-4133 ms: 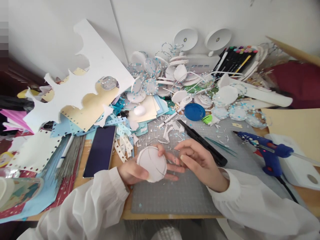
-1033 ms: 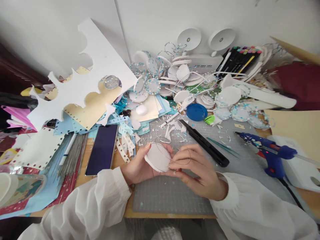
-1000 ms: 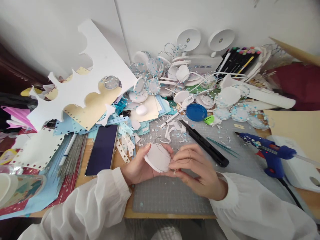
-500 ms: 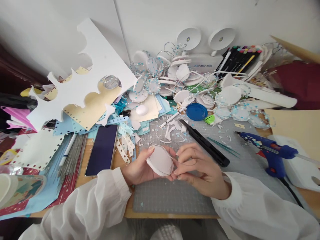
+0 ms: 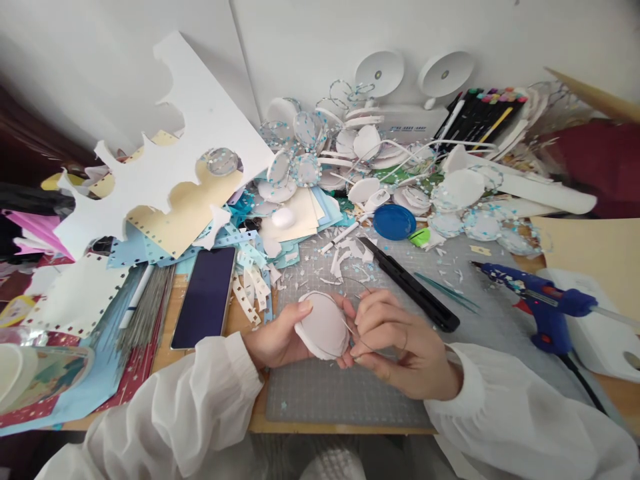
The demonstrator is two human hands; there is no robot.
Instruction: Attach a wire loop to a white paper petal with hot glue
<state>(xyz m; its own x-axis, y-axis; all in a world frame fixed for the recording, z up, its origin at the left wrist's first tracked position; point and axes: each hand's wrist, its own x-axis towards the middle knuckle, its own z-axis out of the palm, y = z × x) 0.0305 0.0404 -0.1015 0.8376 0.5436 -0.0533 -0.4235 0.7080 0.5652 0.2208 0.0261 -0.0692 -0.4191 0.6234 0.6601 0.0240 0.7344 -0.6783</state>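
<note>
A white foam disc (image 5: 324,324), tilted, rests in my left hand (image 5: 283,337), whose thumb lies over its left edge with the other fingers behind and below it. Pinched between the thumb and fingertips of my right hand (image 5: 400,340) is a thin wire (image 5: 369,347), close to the disc's right edge. Some of the wire runs along the disc's rim; how firmly it is attached I cannot tell. Both hands are just above the grey cutting mat (image 5: 340,400). A black utility knife (image 5: 410,283) and teal tweezers (image 5: 447,293) lie beyond my right hand.
A phone (image 5: 204,299) and a bundle of thin wires (image 5: 145,313) lie at the left. To the right sits a blue glue gun (image 5: 543,293). Behind the mat are a blue lid (image 5: 395,222), paper scraps (image 5: 343,257) and piled white discs (image 5: 457,190) with wire loops.
The disc has turned slightly in my left hand, showing more of its face. My right fingers have shifted a little along the wire at its right edge.
</note>
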